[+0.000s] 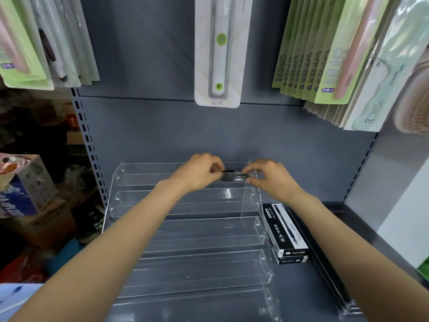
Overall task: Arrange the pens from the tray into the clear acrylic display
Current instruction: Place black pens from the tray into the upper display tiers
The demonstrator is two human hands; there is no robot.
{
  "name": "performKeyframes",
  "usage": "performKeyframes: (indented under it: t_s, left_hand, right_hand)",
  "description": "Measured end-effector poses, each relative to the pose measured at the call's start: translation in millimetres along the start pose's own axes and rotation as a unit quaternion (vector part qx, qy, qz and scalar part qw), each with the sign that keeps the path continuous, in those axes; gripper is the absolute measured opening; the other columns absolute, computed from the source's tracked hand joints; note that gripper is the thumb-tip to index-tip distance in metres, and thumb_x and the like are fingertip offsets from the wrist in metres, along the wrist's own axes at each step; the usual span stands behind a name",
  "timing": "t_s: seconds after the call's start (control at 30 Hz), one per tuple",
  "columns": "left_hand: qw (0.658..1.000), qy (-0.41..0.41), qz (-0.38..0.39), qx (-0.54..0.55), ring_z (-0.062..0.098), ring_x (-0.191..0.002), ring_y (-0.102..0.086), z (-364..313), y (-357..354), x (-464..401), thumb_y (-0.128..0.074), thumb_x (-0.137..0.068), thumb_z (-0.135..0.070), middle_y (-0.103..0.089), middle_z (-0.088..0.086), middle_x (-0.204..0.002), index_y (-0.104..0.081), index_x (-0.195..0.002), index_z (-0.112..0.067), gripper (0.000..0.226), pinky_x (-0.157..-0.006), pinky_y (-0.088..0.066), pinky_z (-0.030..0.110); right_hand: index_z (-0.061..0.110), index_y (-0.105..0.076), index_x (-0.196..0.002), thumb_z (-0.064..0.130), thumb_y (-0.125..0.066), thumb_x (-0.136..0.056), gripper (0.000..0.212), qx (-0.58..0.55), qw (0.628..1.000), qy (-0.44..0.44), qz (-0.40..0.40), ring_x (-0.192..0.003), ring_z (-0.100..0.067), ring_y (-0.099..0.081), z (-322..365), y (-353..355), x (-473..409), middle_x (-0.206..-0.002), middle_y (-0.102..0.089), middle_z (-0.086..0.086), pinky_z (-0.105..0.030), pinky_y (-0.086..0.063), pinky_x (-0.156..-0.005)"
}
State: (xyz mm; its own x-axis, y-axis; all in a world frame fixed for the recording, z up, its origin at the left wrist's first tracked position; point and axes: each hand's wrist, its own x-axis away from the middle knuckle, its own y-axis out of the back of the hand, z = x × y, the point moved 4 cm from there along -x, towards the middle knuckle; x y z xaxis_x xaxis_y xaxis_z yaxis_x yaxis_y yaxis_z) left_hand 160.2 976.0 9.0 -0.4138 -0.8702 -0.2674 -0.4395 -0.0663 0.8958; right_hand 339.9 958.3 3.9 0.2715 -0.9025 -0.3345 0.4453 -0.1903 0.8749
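Observation:
A clear acrylic display with several stepped tiers stands on the grey shelf. Over its top tier, at the right end, both hands hold a small bundle of pens lying sideways. My left hand pinches the bundle's left end. My right hand pinches its right end. The lower tiers show nothing in them. No tray is in view.
Two stacked black-and-white pen boxes lie right of the display, with a long clear case beside them. Packaged toothbrushes hang above on the grey back panel. Cardboard boxes stand at the left, beyond the shelf upright.

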Motion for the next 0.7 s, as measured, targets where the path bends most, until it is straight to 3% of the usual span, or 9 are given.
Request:
performKeyframes:
  t_s: [0.17, 0.43, 0.57, 0.7]
  left_hand:
    - [0.995, 0.074, -0.008, -0.07, 0.02, -0.091, -0.054, 27.9, 13.8, 20.8, -0.062, -0.086, -0.035, -0.053, -0.005, -0.09, -0.063, -0.092, -0.019, 0.017, -0.08, -0.048, 0.035]
    - [0.983, 0.17, -0.029, -0.057, 0.034, -0.093, -0.057, 21.2, 8.8, 23.8, -0.062, -0.088, -0.031, -0.059, 0.016, -0.105, -0.06, -0.099, -0.006, 0.028, -0.076, -0.047, 0.034]
    - [0.982, 0.182, -0.029, -0.044, 0.034, -0.096, -0.057, 20.0, 9.2, 26.7, -0.061, -0.088, -0.025, -0.06, 0.017, -0.108, -0.06, -0.101, -0.006, 0.023, -0.082, -0.05, 0.037]
    - [0.978, 0.184, -0.034, -0.089, 0.031, -0.098, -0.056, 13.3, 11.4, 31.9, -0.056, -0.09, -0.028, -0.059, 0.011, -0.109, -0.062, -0.103, -0.01, 0.023, -0.076, -0.045, 0.033]
  right_hand:
    - [0.018, -0.067, -0.1, 0.022, -0.067, -0.086, 0.015, 0.01, 1.0, 0.005, 0.006, -0.105, -0.017, -0.052, 2.2, 0.8, -2.4, -0.1, -0.064, 0.003, -0.037, -0.047, -0.088]
    - [0.018, -0.066, -0.098, 0.02, -0.065, -0.086, 0.012, 0.023, 1.0, -0.001, 0.012, -0.103, -0.016, -0.05, 6.3, 1.2, -4.1, -0.094, -0.063, 0.003, -0.038, -0.049, -0.086]
    - [0.018, -0.065, -0.099, 0.015, -0.061, -0.088, 0.012, 0.027, 1.0, -0.001, 0.015, -0.102, -0.017, -0.051, 6.8, 1.1, -4.4, -0.097, -0.064, 0.0, -0.037, -0.049, -0.084]
    - [0.018, -0.065, -0.098, 0.012, -0.057, -0.089, 0.013, 0.03, 0.999, -0.006, 0.024, -0.102, -0.021, -0.054, 4.8, 0.9, -4.7, -0.101, -0.064, -0.004, -0.037, -0.049, -0.084]
